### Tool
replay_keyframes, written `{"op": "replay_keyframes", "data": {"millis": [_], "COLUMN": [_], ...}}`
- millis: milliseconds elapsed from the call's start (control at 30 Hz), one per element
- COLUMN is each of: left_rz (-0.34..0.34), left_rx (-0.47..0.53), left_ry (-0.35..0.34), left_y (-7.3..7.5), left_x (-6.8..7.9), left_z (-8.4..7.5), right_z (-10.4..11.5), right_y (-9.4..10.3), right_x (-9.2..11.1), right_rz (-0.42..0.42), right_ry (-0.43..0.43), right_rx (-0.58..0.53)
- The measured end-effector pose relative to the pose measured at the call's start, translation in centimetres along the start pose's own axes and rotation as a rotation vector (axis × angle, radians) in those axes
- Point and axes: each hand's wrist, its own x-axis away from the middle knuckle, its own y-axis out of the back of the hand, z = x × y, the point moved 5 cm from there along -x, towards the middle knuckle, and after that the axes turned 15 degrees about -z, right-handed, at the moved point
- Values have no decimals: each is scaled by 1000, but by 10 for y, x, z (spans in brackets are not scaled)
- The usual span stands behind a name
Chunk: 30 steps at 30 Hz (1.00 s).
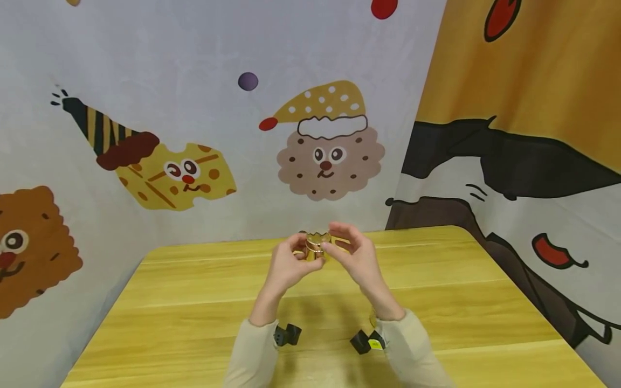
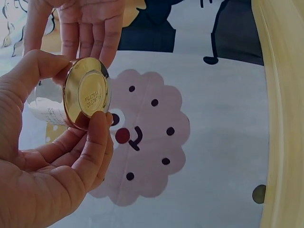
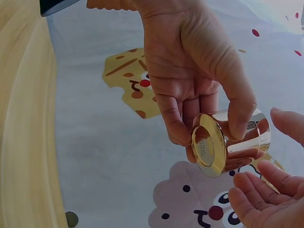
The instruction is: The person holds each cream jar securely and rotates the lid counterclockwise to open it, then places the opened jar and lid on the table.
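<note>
My left hand (image 1: 286, 264) grips a small shiny gold round container (image 1: 315, 245) above the far part of the table. Its thumb and fingertips pinch the sides, as seen in the left wrist view. A flat gold base (image 2: 94, 92) with a printed code faces that camera. The right hand (image 1: 358, 253) is raised on the other side of the container, fingers apart and loosely bent. In the right wrist view, the right hand's spread thumb and fingers (image 3: 270, 190) are beside the container's far end, while the left hand (image 3: 194, 71) holds its body.
The wooden table (image 1: 194, 312) lies beneath both hands. Against its back edge hangs a white cloth (image 1: 194, 81) printed with cartoon food. Black wrist devices (image 1: 287, 334) sit at both cuffs. A small yellow item (image 1: 373, 318) shows partly behind the right wrist.
</note>
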Motion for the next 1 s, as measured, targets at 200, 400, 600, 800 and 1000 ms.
{"op": "replay_keyframes", "data": {"millis": [200,400,600,800,1000], "left_rz": [2,8,21,28,34], "left_rx": [3,23,20,21,39], "left_ry": [-19,-30,-52,-70,-92], "left_y": [-3,-3,-5,-11,-13], "left_x": [4,11,11,6,3], "left_z": [-24,-49,-50,-26,-14], "right_z": [3,5,4,4,2], "right_y": [4,6,6,5,5], "right_x": [-2,-3,-5,-6,-7], "right_rz": [0,-1,3,22,68], "right_ry": [-8,-40,-9,42,54], "right_rx": [21,49,86,68,60]}}
